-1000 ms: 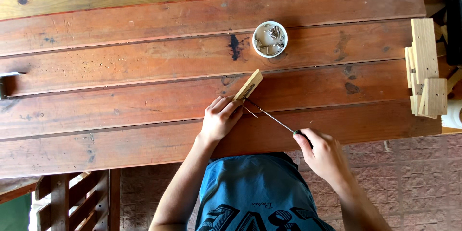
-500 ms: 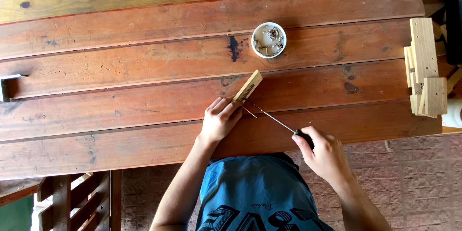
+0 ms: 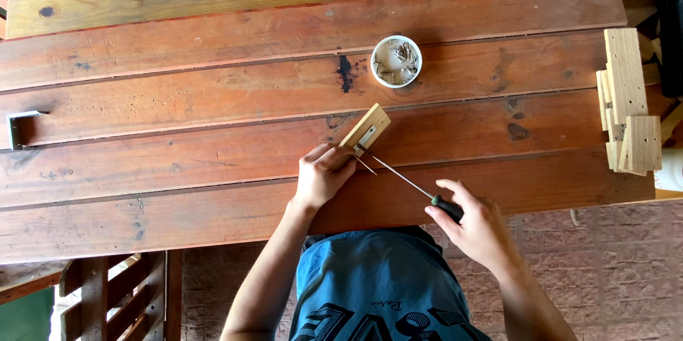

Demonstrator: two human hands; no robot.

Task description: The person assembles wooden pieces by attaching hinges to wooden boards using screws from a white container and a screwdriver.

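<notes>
Head view: your left hand [image 3: 324,174] pinned the block [image 3: 366,128] flat near the table's [image 3: 178,128] front edge, fingers pressed on its near end. Your right hand [image 3: 475,228] was closed round the screwdriver [image 3: 405,181] handle, tip at the bracket [image 3: 367,136] on the block. Judged: fastening under way, not finished. Cup [image 3: 396,61] of screws stood just behind; more blocks [image 3: 626,99] waited at the right edge.
</notes>
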